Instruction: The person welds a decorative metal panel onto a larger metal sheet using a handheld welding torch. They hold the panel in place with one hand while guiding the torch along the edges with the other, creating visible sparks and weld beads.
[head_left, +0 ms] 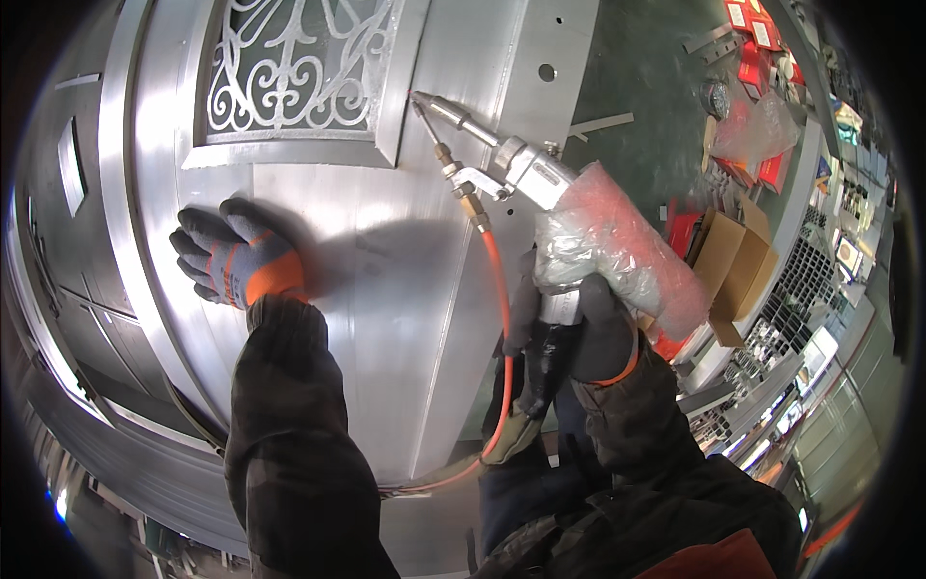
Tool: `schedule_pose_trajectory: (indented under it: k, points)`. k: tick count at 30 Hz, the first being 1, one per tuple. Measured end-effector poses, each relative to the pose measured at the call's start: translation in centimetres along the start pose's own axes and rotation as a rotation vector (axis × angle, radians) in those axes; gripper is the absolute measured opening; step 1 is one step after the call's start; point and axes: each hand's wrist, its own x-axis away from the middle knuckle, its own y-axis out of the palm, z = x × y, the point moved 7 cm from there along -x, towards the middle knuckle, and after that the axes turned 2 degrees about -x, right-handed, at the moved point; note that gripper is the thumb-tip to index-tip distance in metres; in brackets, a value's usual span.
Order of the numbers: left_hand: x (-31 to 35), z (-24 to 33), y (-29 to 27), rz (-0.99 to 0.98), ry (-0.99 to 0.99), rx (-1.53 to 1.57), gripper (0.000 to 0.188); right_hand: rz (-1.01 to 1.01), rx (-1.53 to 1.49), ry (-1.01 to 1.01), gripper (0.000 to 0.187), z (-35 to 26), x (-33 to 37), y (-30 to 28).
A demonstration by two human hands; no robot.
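Note:
My right hand [606, 333], in a dark glove, is wrapped round the handle of a silver welding gun [538, 174]. Clear plastic wrap [617, 246] covers the gun's rear body. The narrow nozzle meets the tip of a thin brass-fitted feed tube [470, 205] at the lower right corner of a raised frame [391, 145] on a metal door panel [376, 207]. An orange hose [505, 328] runs back from that tube. My left hand [241, 256], in a grey and orange glove, lies on the panel with its fingers spread, holding nothing.
Inside the frame sits a scrolled metal grille [289, 72]. To the right, a green surface [627, 87] carries a metal strip [600, 124], red boxes [757, 58], plastic bags and an opened cardboard box [733, 261]. Black gridded trays [805, 289] stand farther right.

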Motion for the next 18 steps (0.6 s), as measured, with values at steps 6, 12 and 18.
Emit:
schedule_pose_trajectory:
  k: [6,12,18]
  points:
    - [-0.1,0.0,-0.2,0.028,0.021,-0.078,0.076,0.036,0.110,-0.011,0.057,-1.0,0.2,-0.5]
    - [-0.1,0.0,-0.3,0.010,0.014,-0.065,0.078,0.038,0.118,0.023,0.058,-1.2,-0.2,0.1]
    - [-0.2,0.0,-0.3,0.007,0.020,-0.033,0.080,-0.039,-0.016,-0.005,0.062,-0.5,-0.1,-0.1]
